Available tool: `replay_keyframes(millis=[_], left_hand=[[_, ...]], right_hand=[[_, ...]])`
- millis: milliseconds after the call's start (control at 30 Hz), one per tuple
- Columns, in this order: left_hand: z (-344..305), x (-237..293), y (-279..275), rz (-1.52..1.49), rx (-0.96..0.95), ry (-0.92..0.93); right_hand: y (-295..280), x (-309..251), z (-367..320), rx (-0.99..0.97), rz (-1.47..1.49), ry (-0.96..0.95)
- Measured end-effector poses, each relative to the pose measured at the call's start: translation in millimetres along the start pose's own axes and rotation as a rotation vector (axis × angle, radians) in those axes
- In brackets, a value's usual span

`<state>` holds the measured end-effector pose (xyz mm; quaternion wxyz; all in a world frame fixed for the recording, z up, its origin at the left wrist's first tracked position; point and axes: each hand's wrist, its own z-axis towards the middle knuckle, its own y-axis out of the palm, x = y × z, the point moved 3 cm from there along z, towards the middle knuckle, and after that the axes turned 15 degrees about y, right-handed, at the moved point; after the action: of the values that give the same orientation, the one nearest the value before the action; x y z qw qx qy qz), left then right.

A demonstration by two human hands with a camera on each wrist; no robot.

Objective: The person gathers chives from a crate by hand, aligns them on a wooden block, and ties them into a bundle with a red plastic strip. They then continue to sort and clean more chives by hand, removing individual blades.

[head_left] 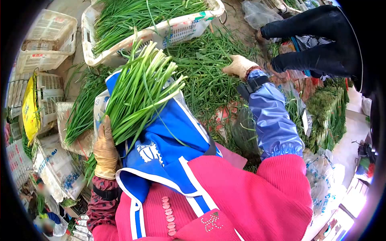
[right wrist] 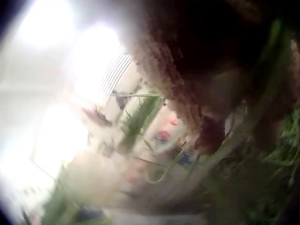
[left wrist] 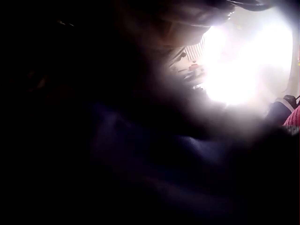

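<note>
A thick bunch of chives (head_left: 138, 96) lies slanted over the blue apron (head_left: 177, 124) on the lap, pale stem ends up and to the right. My gloved left hand (head_left: 105, 154) grips its leafy lower left side, thumb up along the leaves; most of the fingers are hidden beneath. Out to the right, my gloved right hand (head_left: 240, 67) hovers over a heap of loose green leaves (head_left: 201, 64), with no bunch in it. The left wrist view is nearly all dark and glare. In the right wrist view, blurred green strands (right wrist: 140, 117) show past the sleeve cuff.
A white crate (head_left: 150, 38) full of chives stands ahead. More chives (head_left: 82, 116) lie left of the lap, near stacked crates (head_left: 50, 34) and a yellow bag (head_left: 31, 108). Tied green bundles (head_left: 327, 108) stand at right. Another person's dark-trousered legs (head_left: 309, 40) are at upper right.
</note>
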<state>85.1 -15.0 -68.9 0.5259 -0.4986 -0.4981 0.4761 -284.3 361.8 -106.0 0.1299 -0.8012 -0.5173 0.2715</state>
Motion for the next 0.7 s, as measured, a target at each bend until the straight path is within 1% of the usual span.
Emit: replay_keyframes(millis=[33,67,100,133,167,233,267,300,367,433,500,567,600,633,700], left_hand=[[1,1,-1,-0.014,0.024,0.011],[3,4,-3,-0.030,0.048,0.015],[3,5,-4,-0.040,0.072,0.011],[0,1,3,-0.058,0.075,0.002],[-1,5,2,-0.099,0.013,-0.068],[2,6,-4,-0.023,0.036,-0.022],[3,4,-2,-0.018,0.027,-0.029],[4,4,-1,-0.021,0.016,-0.039],[6,6,-3,-0.026,0.011,-0.046],[8,8,-4,-0.011,0.026,-0.028],[9,8,-5,0.061,0.044,0.012],[10,12,-10,0.143,0.068,0.067],[8,12,-9,0.105,0.025,0.002],[9,15,-11,0.122,0.003,-0.006],[10,20,-18,0.150,-0.046,-0.026]], right_hand=[[-4,5,5,0.068,-0.094,0.085],[-2,11,2,-0.016,0.381,-0.056],[-12,12,-1,0.077,0.349,-0.200],[-22,15,2,0.394,-0.047,-0.171],[-26,12,5,0.698,-0.437,-0.153],[-29,-10,-10,0.599,-0.423,0.053],[-25,-19,-10,0.524,-0.257,-0.087],[-16,-25,-14,0.505,-0.135,-0.248],[23,-67,-64,0.238,0.201,-0.500],[56,-107,-116,0.098,0.128,-0.519],[85,-134,-136,0.123,-0.140,-0.474],[112,-150,-134,0.161,-0.438,-0.365],[117,-156,-142,0.183,-0.488,-0.368],[128,-153,-126,0.192,-0.440,-0.403],[151,-140,-91,0.134,-0.242,-0.518]])
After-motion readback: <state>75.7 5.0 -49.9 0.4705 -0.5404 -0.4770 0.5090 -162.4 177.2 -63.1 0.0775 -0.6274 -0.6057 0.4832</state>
